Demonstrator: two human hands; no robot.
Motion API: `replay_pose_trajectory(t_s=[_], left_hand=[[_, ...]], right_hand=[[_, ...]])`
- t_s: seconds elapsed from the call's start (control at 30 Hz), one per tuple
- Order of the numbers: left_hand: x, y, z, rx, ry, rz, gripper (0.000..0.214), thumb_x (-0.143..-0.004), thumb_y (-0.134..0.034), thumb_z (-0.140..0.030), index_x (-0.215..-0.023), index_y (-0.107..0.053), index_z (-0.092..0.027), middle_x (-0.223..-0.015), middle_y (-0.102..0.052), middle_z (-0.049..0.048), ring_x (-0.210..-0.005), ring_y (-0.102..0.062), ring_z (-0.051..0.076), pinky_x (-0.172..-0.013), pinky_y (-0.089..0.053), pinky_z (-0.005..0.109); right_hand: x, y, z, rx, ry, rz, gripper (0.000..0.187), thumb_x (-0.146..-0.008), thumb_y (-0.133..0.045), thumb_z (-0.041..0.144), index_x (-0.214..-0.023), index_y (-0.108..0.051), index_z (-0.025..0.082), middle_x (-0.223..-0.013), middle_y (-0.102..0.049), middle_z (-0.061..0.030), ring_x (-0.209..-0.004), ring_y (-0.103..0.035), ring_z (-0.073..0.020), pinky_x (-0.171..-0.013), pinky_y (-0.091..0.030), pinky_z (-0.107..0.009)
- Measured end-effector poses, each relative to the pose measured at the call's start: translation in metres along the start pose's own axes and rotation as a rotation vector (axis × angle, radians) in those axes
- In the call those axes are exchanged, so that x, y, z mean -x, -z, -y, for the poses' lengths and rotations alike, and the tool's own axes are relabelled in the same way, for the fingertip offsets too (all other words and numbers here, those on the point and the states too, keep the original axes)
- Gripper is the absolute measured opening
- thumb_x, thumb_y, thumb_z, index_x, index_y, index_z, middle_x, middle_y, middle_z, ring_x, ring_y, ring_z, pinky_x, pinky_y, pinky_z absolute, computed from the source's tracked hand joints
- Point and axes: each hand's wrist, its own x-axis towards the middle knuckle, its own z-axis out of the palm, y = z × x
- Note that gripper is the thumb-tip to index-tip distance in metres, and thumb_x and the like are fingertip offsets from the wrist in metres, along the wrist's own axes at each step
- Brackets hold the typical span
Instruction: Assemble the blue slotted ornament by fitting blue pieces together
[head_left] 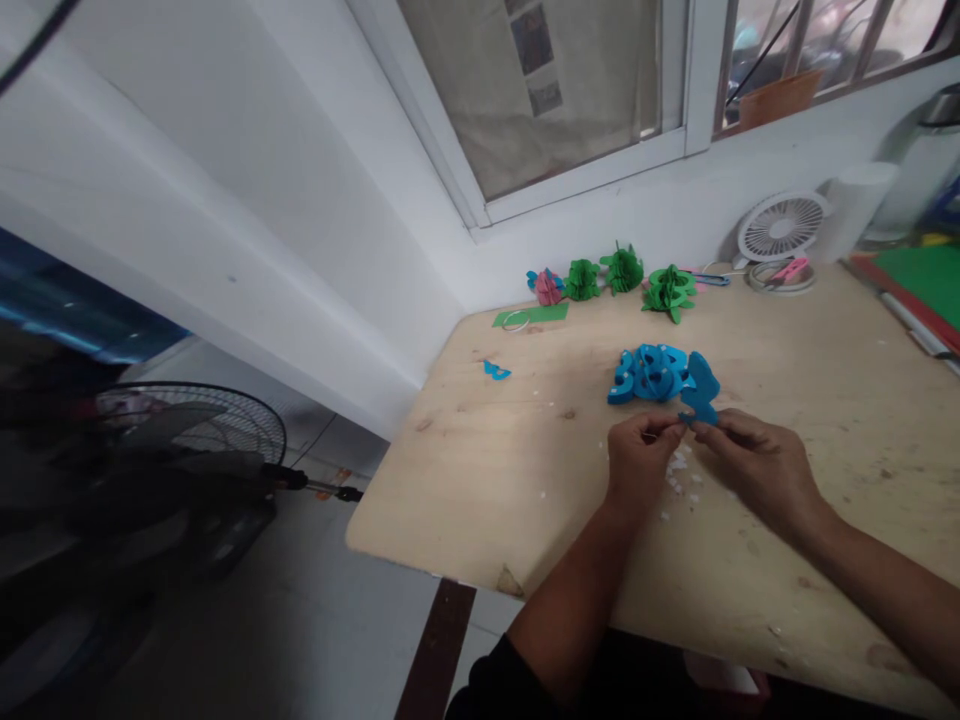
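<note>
Trouble spots in close paper work

Just over the worktop (465,470), a blue paper piece (703,385) is gripped from both sides: the left hand (641,450) is closed, thumb and finger pinched at its near left corner, and the right hand (757,460) pinches its near edge. The piece stands right beside a cluster of blue paper shapes (651,375); whether the two are joined, I cannot tell.

Thin paper could crease or tear if the two pinches pull against each other. Because the cluster sits so close, a knuckle or the piece itself might knock it askew. White scraps (679,480) lie by the hands, and one could stick to a fingertip or the paper. The small blue cutout (496,371), well off to the left, looks light enough for a draught to shift.
</note>
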Motion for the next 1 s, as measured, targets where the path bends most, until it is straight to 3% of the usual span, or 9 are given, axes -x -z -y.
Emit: replay_pose_trajectory(t_s=[0.33,0.67,1.0], left_hand=[[-0.001,0.001,-0.004,0.057,0.096,-0.006,0.008,-0.074,-0.073,-0.021,-0.075,-0.077,-0.014,-0.062,-0.067,-0.0003,-0.055,-0.055,0.009,-0.060,-0.046,0.023],[0.001,0.002,-0.010,0.176,0.213,0.009,0.014,-0.067,-0.075,-0.025,-0.074,-0.076,-0.013,-0.062,-0.066,0.0006,-0.052,-0.053,0.008,-0.056,-0.044,0.022],[-0.001,0.004,-0.011,0.156,0.232,0.011,0.017,-0.065,-0.077,-0.028,-0.072,-0.076,-0.013,-0.058,-0.064,0.0004,-0.050,-0.050,0.008,-0.055,-0.042,0.022]], right_hand=[[0.002,-0.002,0.002,0.049,0.029,0.027,0.023,-0.077,-0.069,0.042,-0.059,-0.067,0.028,-0.067,-0.062,-0.0038,-0.066,-0.055,-0.0218,-0.063,-0.042,-0.034],[0.000,-0.001,0.001,0.110,0.120,0.036,0.029,-0.080,-0.066,0.044,-0.058,-0.066,0.026,-0.068,-0.066,-0.0037,-0.065,-0.060,-0.0206,-0.059,-0.046,-0.031],[0.002,-0.003,-0.006,0.118,0.146,0.048,0.022,-0.083,-0.063,0.039,-0.067,-0.072,0.027,-0.074,-0.071,-0.0046,-0.070,-0.064,-0.0222,-0.064,-0.048,-0.033]])
